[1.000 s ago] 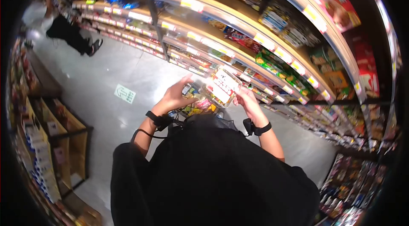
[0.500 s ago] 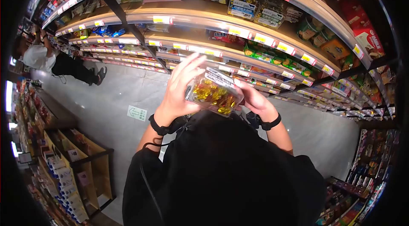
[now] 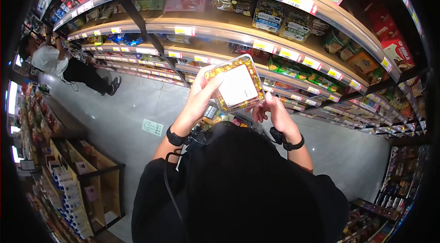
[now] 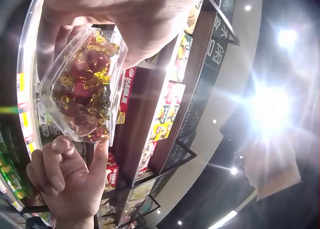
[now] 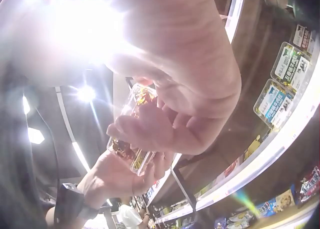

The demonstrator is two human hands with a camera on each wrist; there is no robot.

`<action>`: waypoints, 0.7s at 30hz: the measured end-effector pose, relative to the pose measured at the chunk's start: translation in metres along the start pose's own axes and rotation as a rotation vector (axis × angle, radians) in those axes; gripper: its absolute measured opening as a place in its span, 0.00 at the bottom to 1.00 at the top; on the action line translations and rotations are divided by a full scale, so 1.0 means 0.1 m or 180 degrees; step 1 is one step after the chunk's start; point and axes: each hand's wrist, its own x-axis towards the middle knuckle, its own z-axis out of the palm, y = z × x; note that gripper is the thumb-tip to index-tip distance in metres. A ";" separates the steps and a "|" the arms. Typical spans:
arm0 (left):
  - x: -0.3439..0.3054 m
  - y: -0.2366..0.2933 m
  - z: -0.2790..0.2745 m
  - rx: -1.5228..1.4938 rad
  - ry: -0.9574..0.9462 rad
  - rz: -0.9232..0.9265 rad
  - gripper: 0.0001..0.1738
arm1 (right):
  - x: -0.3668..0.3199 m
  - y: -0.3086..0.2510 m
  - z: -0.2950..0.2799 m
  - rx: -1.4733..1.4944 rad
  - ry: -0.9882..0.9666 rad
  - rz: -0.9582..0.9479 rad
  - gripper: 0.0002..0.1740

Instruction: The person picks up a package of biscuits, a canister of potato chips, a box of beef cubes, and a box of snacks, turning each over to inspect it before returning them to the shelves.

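A clear plastic box [image 3: 254, 76] of gold-wrapped candies is held up in front of the chest, its white label with a small barcode facing up in the head view. My left hand [image 3: 198, 98] grips it from the left side, thumb lying over the label and fingers hidden beneath. My right hand [image 3: 277, 114] is at the box's lower right corner. In the left wrist view one straight digit of the right hand [image 4: 75, 181] touches the end of the candy box [image 4: 82, 89], the other fingers loosely bent. The right wrist view shows the box [image 5: 127, 159] partly behind the right fingers.
Packaged goods [image 3: 211, 112] show below the box, close to the body. A long shelf [image 3: 220, 21] of snacks runs ahead, with similar clear boxes [image 3: 268, 16] on it. Low wooden racks [image 3: 98, 169] stand at left. Another person [image 3: 48, 60] stands farther down the aisle.
The box has been turned over: its printed face showed first, then its side, and now the barcode label. The left hand came in and took hold; the right hand's grip has loosened.
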 end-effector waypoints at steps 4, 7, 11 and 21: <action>0.02 -0.03 -0.09 -0.0007 0.0005 0.0067 0.26 | 0.06 0.07 0.05 -0.0063 0.0001 -0.0224 0.41; 0.06 -0.05 -0.15 -0.0128 -0.0034 -0.0075 0.25 | 0.09 0.04 0.08 -0.0248 0.0034 -0.0149 0.36; 0.06 -0.03 -0.15 -0.0091 -0.0113 -0.0048 0.25 | 0.12 0.16 0.01 -0.0467 -0.0041 -0.0078 0.41; -0.10 -0.34 0.13 -0.0845 0.0196 -0.0167 0.27 | 0.36 0.08 0.17 0.0072 0.0725 -0.0806 0.25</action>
